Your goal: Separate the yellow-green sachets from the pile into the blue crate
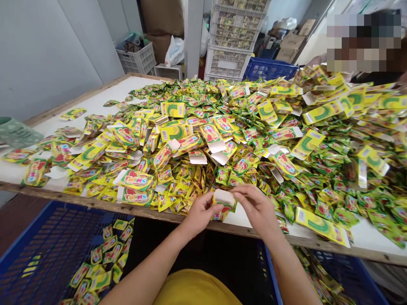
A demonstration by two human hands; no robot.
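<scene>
Pale wall panels and a stack of white crates [233, 25] behind; front and centre, a white-topped table [98, 94] with a wooden rim, heaped with green sachets [346, 216], yellow sachets [165, 201] and printed cartons. Another person [365, 46] sits past the far right of the heap. Small carton [226, 209] is up at the near rim, between the two hands, just clear of the wooden edge as seen from where I stand. Left grip [199, 209] is closed on its left side, thumb across the printed front, fingers mostly hidden behind. Right grip [257, 208] has fingertips at the upper right corner, by the white flap [224, 197]; can't tell if they pinch or only touch. Key relation: flap is on the far, upper end, so the carton's long axis looks to run from there down toward the wearer, though foreshortening makes that a judgement. Left grip bears the body, right grip is the one nearer the flap's free corner. Can't tell whether the end under the flap is open. Loose yellow sachets lie just beyond and left of the carton; a pair of printed cartons [136, 180] lies left of the left grip. Blue basket [28, 241] with more cartons sits below the rim, lower left.
</scene>
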